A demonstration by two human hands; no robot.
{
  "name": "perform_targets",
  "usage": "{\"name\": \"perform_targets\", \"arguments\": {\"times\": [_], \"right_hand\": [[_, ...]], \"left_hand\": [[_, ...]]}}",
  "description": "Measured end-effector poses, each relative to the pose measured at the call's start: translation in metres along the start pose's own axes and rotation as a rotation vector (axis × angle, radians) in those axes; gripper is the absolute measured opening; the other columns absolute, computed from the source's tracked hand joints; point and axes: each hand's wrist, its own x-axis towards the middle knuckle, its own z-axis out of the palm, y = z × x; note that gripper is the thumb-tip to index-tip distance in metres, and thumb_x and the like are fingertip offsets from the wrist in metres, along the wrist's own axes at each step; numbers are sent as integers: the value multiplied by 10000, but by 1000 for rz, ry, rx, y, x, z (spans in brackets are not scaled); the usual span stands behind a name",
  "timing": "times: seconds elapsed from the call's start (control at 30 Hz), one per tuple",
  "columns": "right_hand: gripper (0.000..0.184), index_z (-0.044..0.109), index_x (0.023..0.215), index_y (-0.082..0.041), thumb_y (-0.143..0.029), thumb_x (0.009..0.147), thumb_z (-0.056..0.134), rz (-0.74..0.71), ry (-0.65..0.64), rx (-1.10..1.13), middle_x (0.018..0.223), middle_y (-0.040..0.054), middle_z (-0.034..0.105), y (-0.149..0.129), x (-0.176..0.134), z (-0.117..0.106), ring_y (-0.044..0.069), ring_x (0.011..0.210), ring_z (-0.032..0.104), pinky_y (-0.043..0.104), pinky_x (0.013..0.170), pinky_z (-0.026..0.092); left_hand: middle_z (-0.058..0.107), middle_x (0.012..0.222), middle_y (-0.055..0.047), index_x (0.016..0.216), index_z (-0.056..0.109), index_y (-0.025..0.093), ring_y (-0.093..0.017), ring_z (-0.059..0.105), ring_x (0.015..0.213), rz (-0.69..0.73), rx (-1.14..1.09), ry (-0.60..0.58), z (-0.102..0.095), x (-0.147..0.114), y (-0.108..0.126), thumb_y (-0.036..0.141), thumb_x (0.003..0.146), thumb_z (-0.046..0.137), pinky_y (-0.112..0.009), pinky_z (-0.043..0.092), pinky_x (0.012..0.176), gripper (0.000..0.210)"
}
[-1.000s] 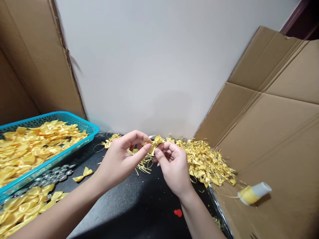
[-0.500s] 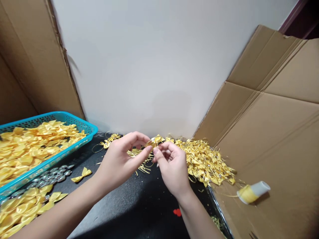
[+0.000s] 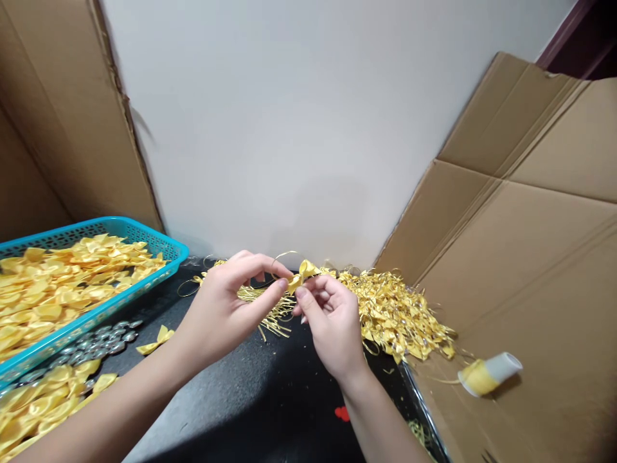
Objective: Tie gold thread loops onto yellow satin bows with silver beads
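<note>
A small yellow ribbon bow (image 3: 305, 270) is held up above the black table in front of me. My right hand (image 3: 332, 315) pinches it from below between thumb and fingers. At the bow's left side, my left hand (image 3: 236, 296) has its thumb and forefinger closed at a thin gold cord (image 3: 288, 252), which arcs up above the fingertips. Exactly where the cord meets the bow is hidden by the fingers. Behind and below the hands lies a bunch of cut gold cords (image 3: 272, 312). Just right of my right hand is a heap of finished-looking yellow bows with cords (image 3: 400, 315).
A blue plastic basket (image 3: 179, 252) full of yellow bows stands at the left. Silver oval pieces (image 3: 103, 344) and loose yellow bows (image 3: 53, 399) lie before it. At right, a white spool with yellow cord (image 3: 491, 374) rests on cardboard (image 3: 554, 289). A red spot (image 3: 342, 413) marks the table.
The bow has turned, and its loops now face me more. My left fingers have shifted slightly left, and the cord now arcs above them. My right hand has barely moved.
</note>
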Motion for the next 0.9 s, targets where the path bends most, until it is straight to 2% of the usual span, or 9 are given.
{"name": "perform_targets", "arguments": {"times": [0.1,0.2,0.3,0.37,0.5,0.73,0.9], "right_hand": [[143,600,786,-173,-301,817,658,9,-12,15,619,-8,627,2,0,-1,112,570,597,227,525,450],[136,608,792,-174,-299,815,659,13,-22,21,618,-2,636,2,0,-1,111,564,586,227,519,446],[132,613,790,-173,-295,806,662,30,-41,18,615,-7,633,1,1,-1,102,551,569,223,518,444],[138,604,773,-173,-293,798,666,51,-54,22,599,-17,616,1,1,-1,99,542,565,220,516,440],[149,596,762,-169,-297,791,666,73,-70,27,586,-25,598,1,2,-1,93,536,558,210,512,427],[215,597,747,-165,-348,758,709,123,-94,47,565,-24,597,2,6,-5,81,502,518,199,484,398],[203,603,748,-168,-345,759,702,137,-100,81,564,-31,587,3,7,-6,83,499,529,199,474,404]], "left_hand": [[697,847,-24,906,664,192,-173,605,795,163,90,58,-3,2,-1,211,858,620,-296,471,700,68],[682,841,-37,900,650,165,-162,593,766,327,174,112,-5,4,-4,160,848,643,-289,471,698,53],[679,785,-33,831,652,163,-151,568,695,441,219,72,-7,7,-9,151,853,640,-279,456,657,28],[687,755,-25,808,657,171,-148,557,658,450,230,26,-8,9,-11,167,864,628,-276,445,634,62],[704,741,-17,804,653,180,-148,554,650,391,230,0,-6,10,-14,201,871,623,-270,442,633,77],[652,723,-1,836,641,193,-144,540,671,184,126,-113,-5,8,-11,243,869,608,-246,412,598,69],[561,744,13,895,567,199,-132,514,680,-54,-141,-183,-2,6,-14,284,895,567,-249,416,606,85]]}}
